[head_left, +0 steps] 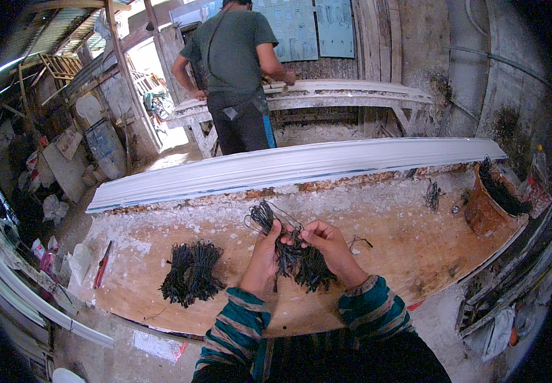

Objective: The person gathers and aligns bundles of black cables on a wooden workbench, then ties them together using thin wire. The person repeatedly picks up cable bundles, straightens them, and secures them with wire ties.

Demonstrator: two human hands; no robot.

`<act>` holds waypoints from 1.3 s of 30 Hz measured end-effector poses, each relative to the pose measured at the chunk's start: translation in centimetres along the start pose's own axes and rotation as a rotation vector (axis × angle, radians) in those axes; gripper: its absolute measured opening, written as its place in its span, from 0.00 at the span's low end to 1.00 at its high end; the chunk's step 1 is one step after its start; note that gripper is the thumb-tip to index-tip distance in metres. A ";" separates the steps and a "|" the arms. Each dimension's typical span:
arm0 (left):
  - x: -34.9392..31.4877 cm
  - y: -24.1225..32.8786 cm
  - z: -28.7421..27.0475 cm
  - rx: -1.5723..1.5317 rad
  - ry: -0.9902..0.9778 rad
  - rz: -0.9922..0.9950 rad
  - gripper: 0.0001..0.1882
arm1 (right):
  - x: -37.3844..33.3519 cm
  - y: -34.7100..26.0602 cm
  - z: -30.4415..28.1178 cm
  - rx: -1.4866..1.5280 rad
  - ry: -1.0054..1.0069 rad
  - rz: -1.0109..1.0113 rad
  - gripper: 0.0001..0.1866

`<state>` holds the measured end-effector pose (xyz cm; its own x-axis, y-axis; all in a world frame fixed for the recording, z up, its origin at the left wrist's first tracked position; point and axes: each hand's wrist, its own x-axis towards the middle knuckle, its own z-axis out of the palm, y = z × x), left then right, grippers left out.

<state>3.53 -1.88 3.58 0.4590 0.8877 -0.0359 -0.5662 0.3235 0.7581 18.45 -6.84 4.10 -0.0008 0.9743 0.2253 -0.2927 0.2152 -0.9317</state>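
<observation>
My left hand (265,254) is closed around a looped bundle of thin black wires (262,216) above the middle of the wooden board (378,255). My right hand (334,250) is beside it, thumb and forefinger pinched on a thin wire strand of that bundle. Below and between the hands lies more bundled black wire (315,270); where it ends and the held bundle begins is hard to tell. Two tied bundles of black wire (191,271) rest side by side to the left. A loose wire end (361,240) sticks out past my right hand.
A red-handled tool (102,265) lies at the board's left. At the right stands a brown bucket (484,205) with black wires in it, near a small wire clump (433,195). A long white moulding (301,163) borders the far edge. Beyond it, a person (234,70) works at another bench.
</observation>
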 end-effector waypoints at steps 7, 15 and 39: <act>0.3 -0.3 -0.1 -0.066 -0.073 0.040 0.19 | -0.1 -0.2 0.1 0.040 0.003 0.018 0.06; 0.8 -1.0 -0.7 0.064 -0.017 0.056 0.16 | 0.0 0.1 0.3 -0.066 -0.064 -0.083 0.05; 0.1 -0.9 0.4 0.090 -0.003 0.104 0.20 | -0.4 0.4 1.3 -0.297 0.049 -0.077 0.05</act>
<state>4.30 -2.23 3.15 0.4027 0.9141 0.0478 -0.5473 0.1985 0.8131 17.08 -7.25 4.02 0.0587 0.9549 0.2911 0.0020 0.2914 -0.9566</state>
